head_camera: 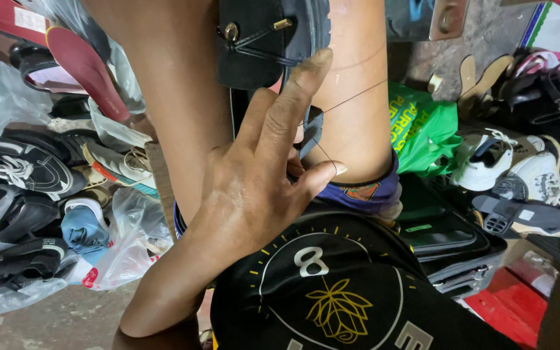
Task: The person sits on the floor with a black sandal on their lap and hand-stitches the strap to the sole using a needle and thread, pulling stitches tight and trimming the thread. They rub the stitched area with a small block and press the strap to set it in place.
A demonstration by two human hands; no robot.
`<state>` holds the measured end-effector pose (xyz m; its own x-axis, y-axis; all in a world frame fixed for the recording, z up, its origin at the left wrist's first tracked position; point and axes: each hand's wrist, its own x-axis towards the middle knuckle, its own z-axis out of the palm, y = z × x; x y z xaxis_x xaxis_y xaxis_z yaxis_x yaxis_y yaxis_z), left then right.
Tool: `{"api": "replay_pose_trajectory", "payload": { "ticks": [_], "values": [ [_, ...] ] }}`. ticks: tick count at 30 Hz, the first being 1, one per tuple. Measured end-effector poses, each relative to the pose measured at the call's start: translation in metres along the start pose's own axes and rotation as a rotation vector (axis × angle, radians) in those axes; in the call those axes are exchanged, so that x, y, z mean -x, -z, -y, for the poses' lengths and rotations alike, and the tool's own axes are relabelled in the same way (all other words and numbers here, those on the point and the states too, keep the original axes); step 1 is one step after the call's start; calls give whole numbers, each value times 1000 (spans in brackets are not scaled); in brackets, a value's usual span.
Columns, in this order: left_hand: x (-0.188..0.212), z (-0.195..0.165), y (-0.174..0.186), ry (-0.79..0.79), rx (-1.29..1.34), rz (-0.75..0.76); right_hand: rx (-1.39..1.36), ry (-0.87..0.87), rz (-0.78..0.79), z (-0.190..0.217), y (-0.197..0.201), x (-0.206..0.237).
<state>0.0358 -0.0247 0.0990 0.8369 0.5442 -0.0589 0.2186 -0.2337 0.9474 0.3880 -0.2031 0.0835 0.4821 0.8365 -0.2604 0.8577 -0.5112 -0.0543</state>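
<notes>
Left hand (254, 188) against a black sandal (260, 45) between bare knees, thin thread (351, 98) at fingers (293, 97).
</notes>
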Motion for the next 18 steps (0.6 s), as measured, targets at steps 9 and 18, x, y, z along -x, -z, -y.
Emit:
{"api": "replay_pose_trajectory", "payload": {
  "ticks": [9,18],
  "values": [
    [-7,-3,5,-26,96,7,-373,83,-220,67,10,12],
    [6,3,5,-100,60,-70,-873,390,-31,126,-61,76]
  ]
}}
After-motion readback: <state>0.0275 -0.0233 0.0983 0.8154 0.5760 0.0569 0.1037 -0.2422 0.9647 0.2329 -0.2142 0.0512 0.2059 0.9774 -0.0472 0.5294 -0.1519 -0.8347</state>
